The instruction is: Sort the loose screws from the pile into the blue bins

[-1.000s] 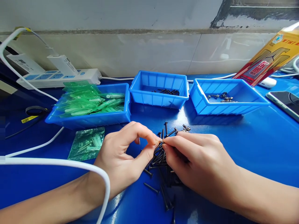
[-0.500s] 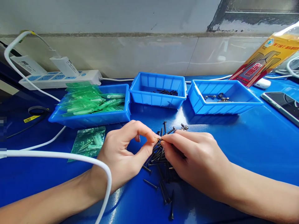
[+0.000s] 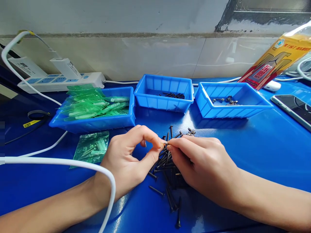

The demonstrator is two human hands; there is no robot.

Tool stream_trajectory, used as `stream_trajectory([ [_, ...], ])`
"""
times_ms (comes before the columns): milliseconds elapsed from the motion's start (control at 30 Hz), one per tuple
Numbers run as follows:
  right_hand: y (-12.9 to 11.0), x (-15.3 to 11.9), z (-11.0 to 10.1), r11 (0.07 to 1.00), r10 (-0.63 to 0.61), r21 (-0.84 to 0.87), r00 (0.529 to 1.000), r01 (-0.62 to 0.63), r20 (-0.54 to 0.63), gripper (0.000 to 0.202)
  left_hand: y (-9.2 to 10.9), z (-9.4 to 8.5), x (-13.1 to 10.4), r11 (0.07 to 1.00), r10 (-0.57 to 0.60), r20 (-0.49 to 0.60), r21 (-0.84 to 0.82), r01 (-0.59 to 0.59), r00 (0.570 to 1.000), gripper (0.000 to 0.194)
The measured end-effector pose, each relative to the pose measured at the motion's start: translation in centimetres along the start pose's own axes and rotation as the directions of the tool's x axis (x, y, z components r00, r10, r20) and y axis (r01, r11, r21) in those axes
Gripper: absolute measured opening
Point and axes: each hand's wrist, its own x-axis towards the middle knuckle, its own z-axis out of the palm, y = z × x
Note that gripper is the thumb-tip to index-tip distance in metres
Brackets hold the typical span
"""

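Note:
Between my two hands, a small metal screw [image 3: 166,144] is pinched at the fingertips, mostly covered by them. My left hand [image 3: 132,155] grips one end with thumb and forefinger, its other fingers curled. On the other end, the thumb and forefinger of my right hand [image 3: 206,165] are closed. Beneath the hands lies a loose pile of black screws [image 3: 162,161], partly hidden by my right hand. A few silvery screws [image 3: 190,131] lie just beyond that hand. Left of my left hand is a green plastic packet [image 3: 92,147] with pale plugs and screws inside.
Behind stand three blue bins: one heaped with green packets [image 3: 93,105], one with black screws [image 3: 165,104], one with silvery screws [image 3: 233,111]. A white cable [image 3: 73,161] arches over my left forearm. A power strip [image 3: 63,83], drink carton [image 3: 274,60] and phone [image 3: 293,108] lie around.

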Motion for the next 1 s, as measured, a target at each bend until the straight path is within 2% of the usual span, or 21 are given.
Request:
stream_trajectory([
  [300, -0.06, -0.06, 0.0, 1.0, 0.006, 0.01, 1.0, -0.006, 0.024, 0.023, -0.02, -0.1, 0.08, 0.99, 0.039, 0.031, 0.134, -0.042, 0.999, 0.009],
  [667, -0.09, -0.05, 0.02, 1.0, -0.009, -0.021, 1.0, 0.009, 0.009, 0.025, 0.05, -0.07, 0.05, 0.992, 0.016, 0.05, 0.125, -0.022, 0.999, 0.008],
  [1000, -0.11, -0.1, -0.01, 1.0, -0.006, -0.022, 1.0, 0.007, 0.006, 0.024, -0.05, 0.0, -0.05, 0.992, 0.015, 0.021, 0.124, -0.017, 1.0, 0.006],
])
